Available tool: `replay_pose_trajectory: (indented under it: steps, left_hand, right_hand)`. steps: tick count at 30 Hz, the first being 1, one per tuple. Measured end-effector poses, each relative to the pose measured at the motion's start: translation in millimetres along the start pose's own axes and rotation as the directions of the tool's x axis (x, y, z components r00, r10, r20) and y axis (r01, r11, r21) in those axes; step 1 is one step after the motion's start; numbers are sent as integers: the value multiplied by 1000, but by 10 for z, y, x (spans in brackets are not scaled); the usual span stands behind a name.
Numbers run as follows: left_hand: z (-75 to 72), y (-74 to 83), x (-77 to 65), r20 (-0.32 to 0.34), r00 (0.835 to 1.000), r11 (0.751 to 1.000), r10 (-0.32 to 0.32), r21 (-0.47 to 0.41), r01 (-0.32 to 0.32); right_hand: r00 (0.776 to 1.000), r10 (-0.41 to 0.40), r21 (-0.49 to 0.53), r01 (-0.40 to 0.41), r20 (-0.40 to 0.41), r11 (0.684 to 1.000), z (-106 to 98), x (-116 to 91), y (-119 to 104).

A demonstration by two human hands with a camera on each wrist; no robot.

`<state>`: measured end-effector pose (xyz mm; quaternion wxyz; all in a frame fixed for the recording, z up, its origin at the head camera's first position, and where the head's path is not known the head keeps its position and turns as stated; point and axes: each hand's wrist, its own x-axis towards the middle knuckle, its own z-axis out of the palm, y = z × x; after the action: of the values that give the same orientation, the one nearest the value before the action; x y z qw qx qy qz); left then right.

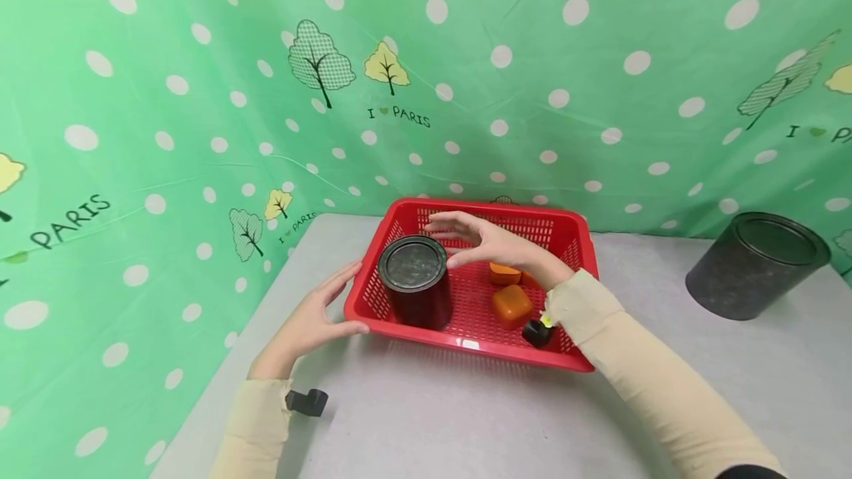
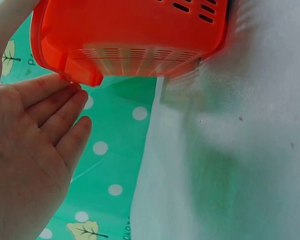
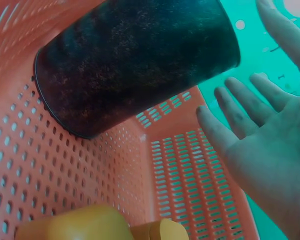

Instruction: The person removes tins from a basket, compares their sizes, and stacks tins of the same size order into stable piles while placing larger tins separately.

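Observation:
A red plastic basket [image 1: 469,342] with slotted walls sits on the table. Inside it, at the left end, a black can [image 1: 416,279] stands upright. My right hand [image 1: 489,242] hovers over the basket beside the can, fingers spread and slightly bent, with a gap to the can in the right wrist view. My left hand [image 1: 313,324] is at the basket's left end, its fingertips at the rim and its palm facing in; the left wrist view shows these fingers [image 2: 60,112] extended. Orange, rounded objects [image 1: 512,307] lie in the basket's right half, partly hidden by my right arm.
Another black can [image 1: 756,265] stands on the grey table [image 1: 466,420] to the right of the basket. Behind everything hangs a green cloth [image 1: 532,94] with white dots and printed trees, which also runs along the left side.

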<state>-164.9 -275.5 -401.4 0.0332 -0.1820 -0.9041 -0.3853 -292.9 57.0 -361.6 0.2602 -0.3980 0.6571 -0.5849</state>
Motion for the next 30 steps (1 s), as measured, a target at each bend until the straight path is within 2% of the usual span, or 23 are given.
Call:
replay_pose_trajectory:
  steps: [5,10,16,30]
  left_hand:
    - [4,-5,9,1,1000,1000,7,3,-7]
    - [17,-10,13,3,1000,1000,7,1,-7]
    - [1,0,4,2,1000,1000,0,-1,0]
    - [12,6,2,-3,1000,1000,-8,8,8]
  right_hand:
    - [998,12,-46,-8,68,999,12,37,44]
    - [995,24,-100,-14,101,995,28,59,91]
    - [994,33,-130,-20,101,991,66,82,100]
    - [996,35,-128,-23,87,991,105,102,123]
